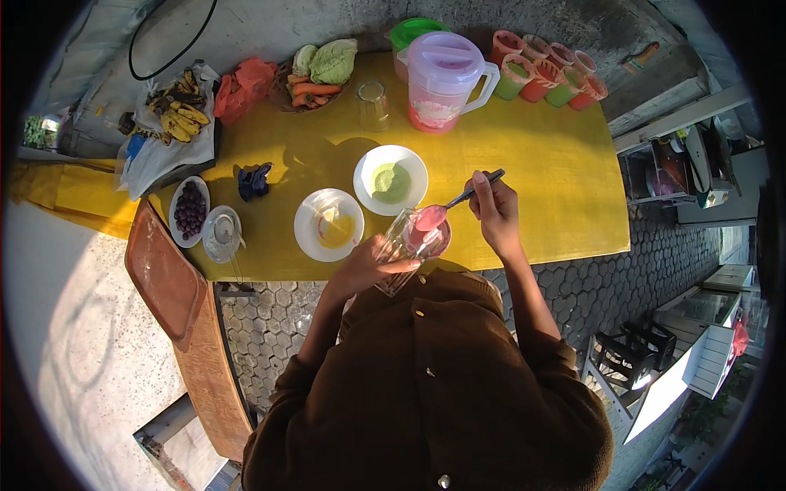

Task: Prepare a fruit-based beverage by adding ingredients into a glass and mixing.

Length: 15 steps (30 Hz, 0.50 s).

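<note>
My left hand [368, 264] holds a clear drinking glass [398, 248], tilted over the table's front edge. In my right hand [494, 212] is a metal spoon [470, 193], its bowl covered with a smooth pink mixture [431, 218] at the mouth of the glass. Pink stuff also shows behind and around the glass rim; a round pink-smeared bowl [443, 240] seems to lie partly hidden there. Just beyond stands a white bowl [419, 167] with pale green powder or paste [391, 184]. Left of it, another white bowl [307, 245] holds a yellow liquid [334, 230].
A lidded pitcher [445, 80] with pink contents, a glass [373, 110] and several coloured cups [543, 80] stand at the back. Leftward are a vegetable basket [282, 89], bananas [184, 119], a plate of grapes [190, 212], a strainer [224, 230] and a brown tray [166, 276].
</note>
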Tool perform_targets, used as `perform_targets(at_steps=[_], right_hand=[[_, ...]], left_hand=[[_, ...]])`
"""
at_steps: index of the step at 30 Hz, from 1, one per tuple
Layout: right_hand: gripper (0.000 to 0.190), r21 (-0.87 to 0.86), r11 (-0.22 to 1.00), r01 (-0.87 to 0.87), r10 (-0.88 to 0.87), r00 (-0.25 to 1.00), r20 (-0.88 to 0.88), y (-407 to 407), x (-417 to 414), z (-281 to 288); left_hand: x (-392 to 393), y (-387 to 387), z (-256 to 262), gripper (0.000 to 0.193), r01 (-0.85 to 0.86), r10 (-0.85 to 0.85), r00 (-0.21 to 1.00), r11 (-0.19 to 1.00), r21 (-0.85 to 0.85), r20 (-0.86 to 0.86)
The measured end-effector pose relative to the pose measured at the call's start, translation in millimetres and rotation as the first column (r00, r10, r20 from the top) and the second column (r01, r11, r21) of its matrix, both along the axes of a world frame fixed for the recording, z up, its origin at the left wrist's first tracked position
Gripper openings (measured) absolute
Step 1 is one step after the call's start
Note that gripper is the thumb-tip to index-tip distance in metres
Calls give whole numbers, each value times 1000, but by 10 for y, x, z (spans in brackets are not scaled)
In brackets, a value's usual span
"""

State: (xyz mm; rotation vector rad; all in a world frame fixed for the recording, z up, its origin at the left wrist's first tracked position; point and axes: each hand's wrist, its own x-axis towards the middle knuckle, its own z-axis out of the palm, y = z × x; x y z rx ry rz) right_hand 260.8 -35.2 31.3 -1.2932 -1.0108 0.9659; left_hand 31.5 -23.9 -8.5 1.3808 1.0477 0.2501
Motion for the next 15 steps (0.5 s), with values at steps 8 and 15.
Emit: perform_targets(at_steps=[8,15], right_hand=[[33,-17,999,31,-31,999,-6,51,95,-32],[32,-7,998,56,-56,998,0,44,120,59]], left_hand=[[7,28,242,49,2,6,999,974,-225,38],[-10,-3,132,55,-46,47,999,985,-163,0]])
